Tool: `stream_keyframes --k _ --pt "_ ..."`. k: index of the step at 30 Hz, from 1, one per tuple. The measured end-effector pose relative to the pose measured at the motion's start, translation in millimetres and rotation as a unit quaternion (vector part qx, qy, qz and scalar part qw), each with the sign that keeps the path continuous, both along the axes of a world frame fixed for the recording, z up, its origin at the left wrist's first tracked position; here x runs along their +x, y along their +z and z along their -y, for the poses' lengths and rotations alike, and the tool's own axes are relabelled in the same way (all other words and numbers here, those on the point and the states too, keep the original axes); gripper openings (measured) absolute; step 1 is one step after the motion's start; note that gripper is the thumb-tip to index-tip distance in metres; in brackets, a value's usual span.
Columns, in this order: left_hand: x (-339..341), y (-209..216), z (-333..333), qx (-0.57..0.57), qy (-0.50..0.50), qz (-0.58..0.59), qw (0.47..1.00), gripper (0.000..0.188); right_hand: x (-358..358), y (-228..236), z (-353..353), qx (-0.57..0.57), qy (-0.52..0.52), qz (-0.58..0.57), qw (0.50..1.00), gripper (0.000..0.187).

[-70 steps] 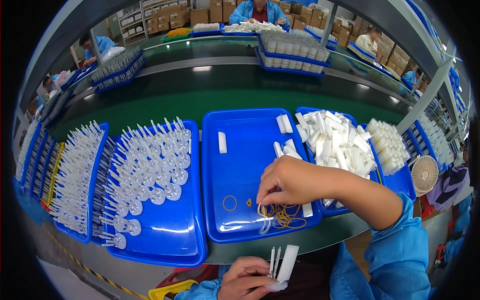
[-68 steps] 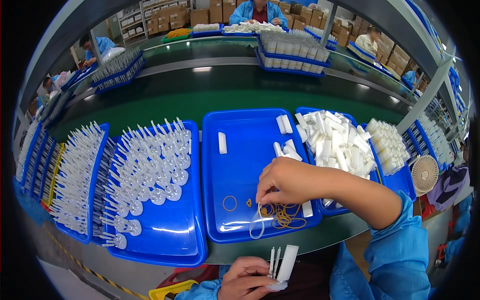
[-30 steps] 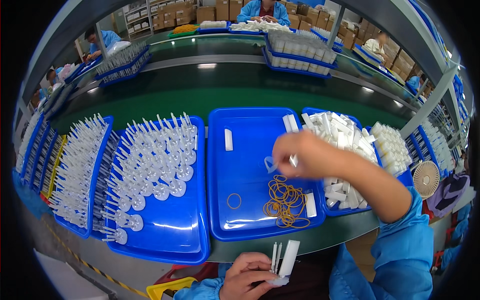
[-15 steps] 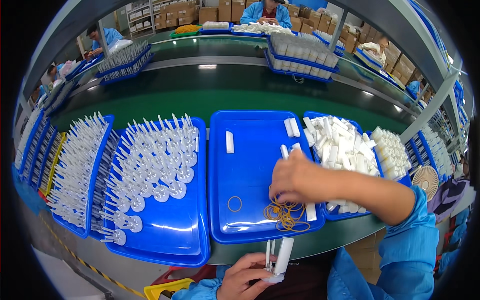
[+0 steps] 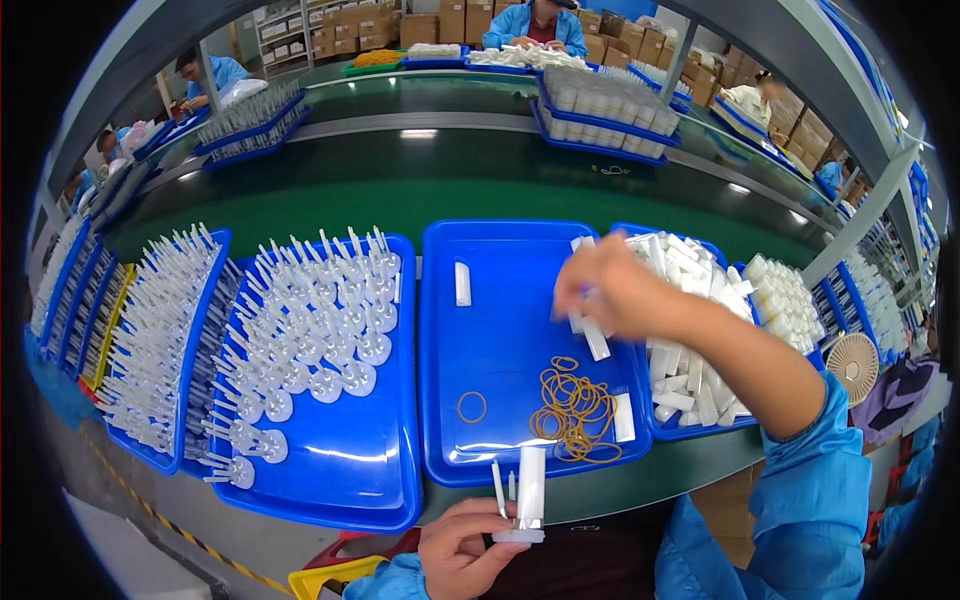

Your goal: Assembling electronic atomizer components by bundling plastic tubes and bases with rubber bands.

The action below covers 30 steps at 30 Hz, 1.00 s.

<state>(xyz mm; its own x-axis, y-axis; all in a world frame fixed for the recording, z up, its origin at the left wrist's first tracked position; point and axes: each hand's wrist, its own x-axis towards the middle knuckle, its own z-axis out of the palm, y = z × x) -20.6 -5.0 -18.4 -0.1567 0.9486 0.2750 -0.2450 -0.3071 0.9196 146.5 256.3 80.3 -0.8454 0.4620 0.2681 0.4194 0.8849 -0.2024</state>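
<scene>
I see the right hand point(image 5: 612, 290), grip too blurred to tell, gone from rubber bands point(image 5: 572, 420) to the half-bare blue tray's point(image 5: 500, 350) right side, left hand point(image 5: 462, 553) pinching a white assembly point(image 5: 531, 490)

We look down from the person's head, through the left one of two side-by-side fisheye cameras. We face forward across the green work table point(image 5: 380, 190). The left hand point(image 5: 465, 550) is near us at the bottom, the middle blue tray point(image 5: 500, 340) a bit farther, and the cardboard boxes point(image 5: 450, 20) far off at the top.
</scene>
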Motion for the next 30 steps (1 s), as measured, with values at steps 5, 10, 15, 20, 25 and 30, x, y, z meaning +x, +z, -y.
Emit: stream_keyframes --k 5,10,15,20,25,30 --pt "-1 -5 -3 -0.017 0.031 0.052 0.998 0.023 -20 0 -46 0.216 -0.2 -0.089 0.951 0.031" --pt "10 7 -17 -0.023 0.046 0.16 0.986 0.02 -76 -58 -48 0.203 0.06 -0.042 0.976 0.025" --pt "11 20 -23 -0.03 0.036 0.228 0.973 0.019 -92 -70 -41 0.135 0.055 0.129 0.981 0.023" --pt "6 12 -21 -0.035 0.041 0.056 0.997 0.016 -48 -49 3 -0.078 0.033 0.074 0.994 0.026" --pt "2 26 -20 0.018 0.064 -0.169 0.983 0.009 -9 -14 60 -0.544 -0.065 -0.149 0.823 0.031" --pt "15 29 -24 0.074 0.002 -0.195 0.978 0.01 18 -9 102 -0.744 -0.085 -0.316 0.583 0.04"
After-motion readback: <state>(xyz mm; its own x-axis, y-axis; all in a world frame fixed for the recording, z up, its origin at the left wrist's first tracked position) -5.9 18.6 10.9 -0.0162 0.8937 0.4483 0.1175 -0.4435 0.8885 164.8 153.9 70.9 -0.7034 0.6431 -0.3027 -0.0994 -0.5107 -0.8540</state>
